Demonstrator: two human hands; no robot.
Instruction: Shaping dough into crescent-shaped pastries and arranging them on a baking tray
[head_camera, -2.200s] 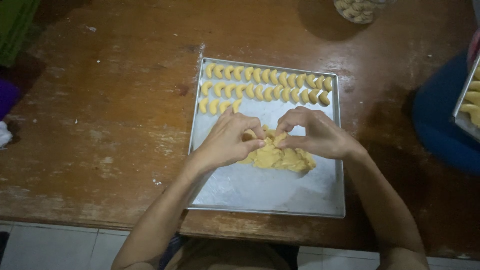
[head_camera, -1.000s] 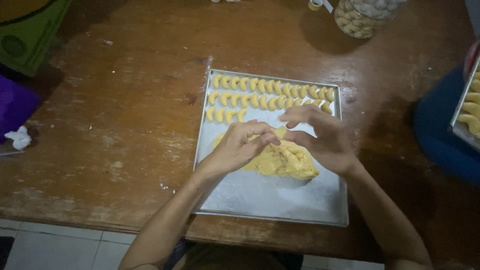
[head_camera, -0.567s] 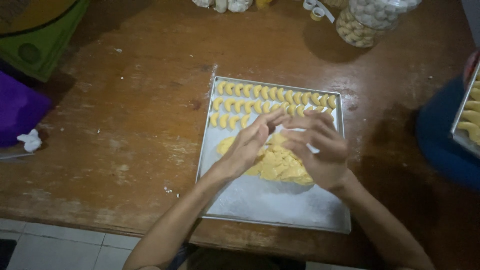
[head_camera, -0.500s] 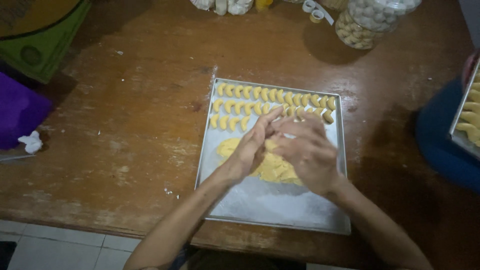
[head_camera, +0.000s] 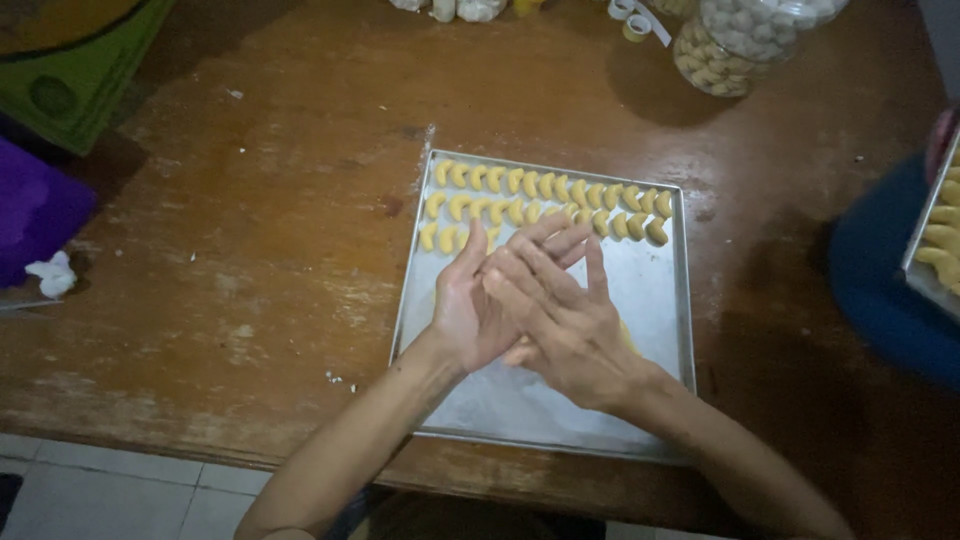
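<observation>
The worn wooden tabletop (head_camera: 250, 260) carries my metal baking tray (head_camera: 682, 300) square in front of me, its far end filled with rows of small curved yellow dough pieces (head_camera: 545, 195) set close to save room. My left hand (head_camera: 470, 310) lies palm up over the tray, my right hand (head_camera: 560, 320) flat across it; whether dough sits pressed between them I cannot tell.

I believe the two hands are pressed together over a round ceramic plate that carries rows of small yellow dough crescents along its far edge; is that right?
Not quite: it is a rectangular metal baking tray, not a round ceramic plate. The head view shows the left hand and right hand pressed together over it, with rows of small yellow dough crescents along its far edge.
</observation>
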